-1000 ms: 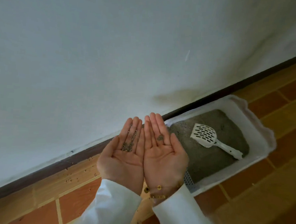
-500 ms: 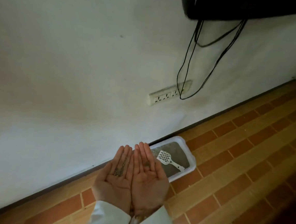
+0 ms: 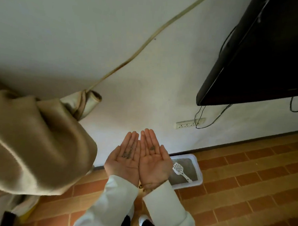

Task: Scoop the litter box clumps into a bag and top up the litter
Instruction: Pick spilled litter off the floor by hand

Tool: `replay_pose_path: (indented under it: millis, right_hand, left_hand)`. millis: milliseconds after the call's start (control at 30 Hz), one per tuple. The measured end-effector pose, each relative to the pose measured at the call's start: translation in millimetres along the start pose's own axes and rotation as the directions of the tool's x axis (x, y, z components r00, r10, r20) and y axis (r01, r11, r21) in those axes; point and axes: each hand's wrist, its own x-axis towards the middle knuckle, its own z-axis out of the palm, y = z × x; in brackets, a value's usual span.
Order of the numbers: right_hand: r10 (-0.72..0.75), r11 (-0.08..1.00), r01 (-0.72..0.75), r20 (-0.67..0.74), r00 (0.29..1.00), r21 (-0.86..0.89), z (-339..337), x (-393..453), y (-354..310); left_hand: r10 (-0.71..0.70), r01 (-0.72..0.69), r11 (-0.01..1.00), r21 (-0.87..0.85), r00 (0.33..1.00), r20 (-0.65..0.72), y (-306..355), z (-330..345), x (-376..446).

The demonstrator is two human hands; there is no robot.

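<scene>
My left hand point(image 3: 125, 156) and my right hand point(image 3: 153, 158) are held up side by side, palms up and fingers straight, with a few dark litter grains stuck to both palms. Neither hand holds anything. Below and to the right of them, a white litter box point(image 3: 198, 170) sits on the floor against the wall, filled with grey litter point(image 3: 187, 166). A white slotted scoop point(image 3: 179, 169) lies on the litter, handle pointing toward the front right. My right hand hides the box's left end. No bag is visible.
A tan curtain point(image 3: 31, 141), tied back with a cord point(image 3: 139, 48), bulges at the left. A black screen point(image 3: 261, 54) hangs on the wall at the upper right, with cables running to a socket strip point(image 3: 190, 125). Brown tiled floor point(image 3: 244, 187) spreads to the right.
The view has risen and pulled back from the litter box, which now looks much smaller. Both hands stay together, palms up. The curtain and the whole screen have come into view.
</scene>
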Motion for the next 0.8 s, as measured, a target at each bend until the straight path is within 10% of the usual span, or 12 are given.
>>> replay_pose_path:
  millis: [267,800]
  right_hand:
    - [0.12,0.898,-0.148,-0.092,0.988,-0.413,31.6,-33.4,30.4]
    - [0.556,0.535,-0.66,-0.368,0.745,-0.528,-3.8,-80.6,121.0]
  left_hand:
    - [0.242,-0.248,0.943,-0.223,0.969,-0.051,3.8,-8.8,-54.2]
    - [0.576,-0.677,0.557,-0.481,0.732,-0.363,37.9,-83.0,-138.7]
